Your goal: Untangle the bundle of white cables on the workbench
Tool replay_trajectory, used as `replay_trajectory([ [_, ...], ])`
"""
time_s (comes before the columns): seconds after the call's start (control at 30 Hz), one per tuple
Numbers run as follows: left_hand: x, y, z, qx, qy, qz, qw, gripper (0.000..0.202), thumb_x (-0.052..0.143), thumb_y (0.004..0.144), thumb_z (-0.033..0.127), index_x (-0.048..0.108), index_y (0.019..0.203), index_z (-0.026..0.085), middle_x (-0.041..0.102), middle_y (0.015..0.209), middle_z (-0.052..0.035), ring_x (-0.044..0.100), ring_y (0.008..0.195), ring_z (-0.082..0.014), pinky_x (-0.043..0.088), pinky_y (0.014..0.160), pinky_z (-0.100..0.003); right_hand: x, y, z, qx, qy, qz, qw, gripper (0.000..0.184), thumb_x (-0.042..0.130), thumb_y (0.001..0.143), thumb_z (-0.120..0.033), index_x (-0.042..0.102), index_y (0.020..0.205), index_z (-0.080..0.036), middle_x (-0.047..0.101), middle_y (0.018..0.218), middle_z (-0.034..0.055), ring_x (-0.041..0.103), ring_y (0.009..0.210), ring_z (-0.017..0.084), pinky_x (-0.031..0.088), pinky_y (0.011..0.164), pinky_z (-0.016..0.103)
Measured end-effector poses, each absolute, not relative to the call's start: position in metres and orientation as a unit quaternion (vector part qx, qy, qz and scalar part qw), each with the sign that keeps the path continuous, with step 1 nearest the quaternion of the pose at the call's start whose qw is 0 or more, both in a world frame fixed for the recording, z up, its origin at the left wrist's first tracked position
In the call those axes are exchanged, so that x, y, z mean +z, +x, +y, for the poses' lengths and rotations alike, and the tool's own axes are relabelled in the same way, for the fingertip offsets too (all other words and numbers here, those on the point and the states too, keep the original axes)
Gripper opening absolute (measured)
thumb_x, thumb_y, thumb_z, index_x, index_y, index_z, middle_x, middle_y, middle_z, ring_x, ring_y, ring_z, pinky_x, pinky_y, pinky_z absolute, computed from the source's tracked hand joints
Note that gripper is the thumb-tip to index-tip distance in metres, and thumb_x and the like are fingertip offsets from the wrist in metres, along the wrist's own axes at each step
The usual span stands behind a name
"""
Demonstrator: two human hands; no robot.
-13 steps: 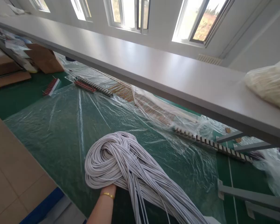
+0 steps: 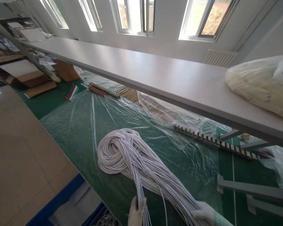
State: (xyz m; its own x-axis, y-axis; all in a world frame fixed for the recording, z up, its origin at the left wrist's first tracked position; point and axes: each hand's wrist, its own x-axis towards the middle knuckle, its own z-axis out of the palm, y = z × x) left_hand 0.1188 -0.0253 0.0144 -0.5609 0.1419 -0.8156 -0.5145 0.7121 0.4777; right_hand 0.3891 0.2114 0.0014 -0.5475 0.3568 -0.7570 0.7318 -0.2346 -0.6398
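A thick bundle of pale grey-white cables [image 2: 155,169] lies on the green worktable, its far end looped into a round coil and its strands running to the lower right. My left hand [image 2: 137,211], in a pale glove, is closed around a group of strands hanging off the near side of the bundle. At the lower right, my right hand [image 2: 206,214], also gloved, grips the long part of the bundle from its right side; some of its fingers are hidden by the cables. One loose strand curves between both hands.
Clear plastic sheeting [image 2: 80,116] covers much of the table. A raised grey shelf [image 2: 141,67] crosses above it, bearing a plastic bag [image 2: 259,84]. Slotted strips [image 2: 217,142] lie beneath the shelf, with grey metal brackets [image 2: 252,188] at right. A blue-rimmed bin [image 2: 58,201] stands below the near edge.
My left hand has come out from under the coil and now holds the hanging strands nearer to me. The coil lies flatter on the table. My right hand has come into view; the camera has shifted.
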Motion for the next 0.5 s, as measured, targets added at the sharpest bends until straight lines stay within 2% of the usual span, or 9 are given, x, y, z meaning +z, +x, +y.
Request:
replay_trajectory([
  [0.07,0.016,0.149,-0.013,0.285,-0.083,0.851,0.433,0.069,0.077,0.088,0.037,0.051,0.144,0.007,0.057,0.148,-0.0246,0.050,0.144,-0.0354,0.039,0.121,-0.052,-0.001,0.394,0.210,-0.629,0.446,0.619,0.147,0.059,0.064,0.058,-0.061,0.081,0.095,-0.018,0.080,0.095,0.0082,0.073,0.100,0.035,0.055,0.094,0.040],
  [0.13,0.019,0.173,-0.001,0.233,-0.051,0.887,0.395,0.072,0.076,0.088,0.035,0.045,0.147,0.007,0.052,0.151,-0.0241,0.048,0.144,-0.0364,0.038,0.120,-0.054,-0.006,0.401,0.207,-0.594,0.452,0.650,0.140,0.059,0.067,0.064,-0.060,0.079,0.101,-0.016,0.079,0.096,0.0082,0.073,0.097,0.033,0.056,0.090,0.039],
  [0.23,0.021,0.198,0.007,0.200,-0.037,0.906,0.371,0.052,0.070,0.093,0.031,0.053,0.138,0.012,0.061,0.138,-0.0170,0.059,0.130,-0.0326,0.045,0.112,-0.055,-0.015,0.416,0.195,-0.499,0.486,0.711,0.097,0.050,0.065,0.075,-0.055,0.075,0.105,-0.016,0.077,0.097,0.0101,0.071,0.095,0.032,0.054,0.090,0.042],
  [0.33,0.019,0.207,0.002,0.228,-0.051,0.891,0.388,0.034,0.068,0.095,0.033,0.063,0.124,0.016,0.070,0.123,-0.0109,0.066,0.118,-0.0282,0.050,0.106,-0.051,-0.020,0.440,0.174,-0.395,0.500,0.770,0.016,0.052,0.066,0.080,-0.049,0.070,0.117,-0.013,0.069,0.122,0.0212,0.062,0.117,0.041,0.046,0.105,0.054],
  [0.4,0.018,0.208,0.000,0.281,-0.060,0.862,0.418,0.030,0.065,0.098,0.039,0.066,0.118,0.016,0.073,0.115,-0.0089,0.070,0.109,-0.0253,0.055,0.099,-0.048,-0.019,0.458,0.153,-0.347,0.490,0.799,-0.039,0.052,0.065,0.083,-0.046,0.068,0.122,-0.011,0.062,0.134,0.0256,0.054,0.128,0.045,0.040,0.110,0.060],
  [0.5,0.019,0.212,0.006,0.377,-0.048,0.794,0.475,0.031,0.063,0.099,0.042,0.069,0.114,0.015,0.075,0.109,-0.0072,0.072,0.098,-0.0224,0.060,0.091,-0.044,-0.012,0.485,0.111,-0.310,0.463,0.825,-0.099,0.038,0.058,0.092,-0.037,0.068,0.122,-0.016,0.064,0.131,0.0213,0.057,0.125,0.041,0.044,0.107,0.059],
])
